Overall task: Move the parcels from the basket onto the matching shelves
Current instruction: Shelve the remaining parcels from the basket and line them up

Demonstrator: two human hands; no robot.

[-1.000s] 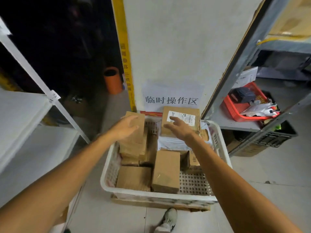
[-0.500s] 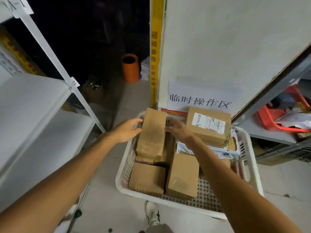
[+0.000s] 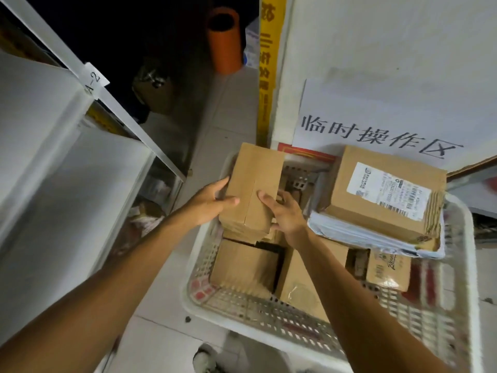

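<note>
Parcel (image 3: 255, 176) held at both edges, L hand (image 3: 207, 206) & R hand (image 3: 285, 216)

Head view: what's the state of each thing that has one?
White perforated plastic basket, part full.
Plain brown cardboard box, tilted, gripped from both sides.
Left hand, gripping its left edge.
Right hand, gripping its right edge.
Labelled brown cardboard box, resting on white plastic mailer bag.

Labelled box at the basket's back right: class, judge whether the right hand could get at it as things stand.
Probably yes. The labelled box lies uncovered atop a white mailer, beside the right hand. That hand's grip is on the plain box, with the left hand, so it must let go first.
</note>
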